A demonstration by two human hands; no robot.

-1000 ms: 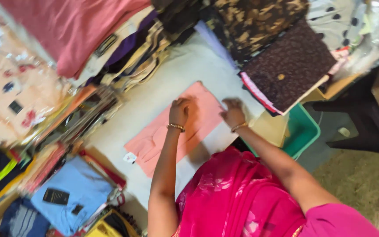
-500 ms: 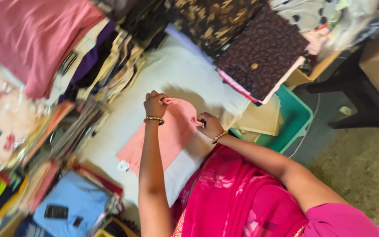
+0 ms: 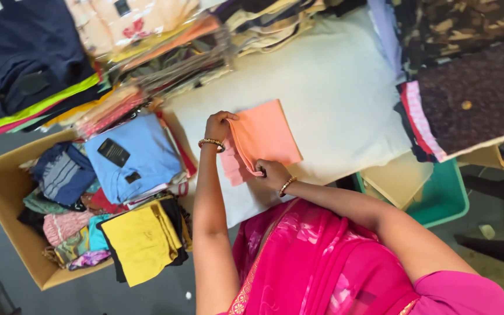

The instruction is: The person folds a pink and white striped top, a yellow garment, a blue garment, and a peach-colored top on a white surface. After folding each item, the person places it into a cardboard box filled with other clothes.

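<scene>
The white surface (image 3: 345,87) carries a half-folded peach cloth (image 3: 263,135), stacked garments crowding it on both sides. Folding it well, I'd judge, means matching edges before pressing flat. The left hand (image 3: 218,125) grips its far corner; the right hand (image 3: 270,172) pinches the near fold, cloth between them.

left hand (image 3: 217,126): fingers curled, pinching | right hand (image 3: 270,172): closed, gripping | both forearms extended

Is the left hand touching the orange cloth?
Touching. The head view shows the left hand gripping the edge of the folded orange cloth, with no gap between them.
</scene>
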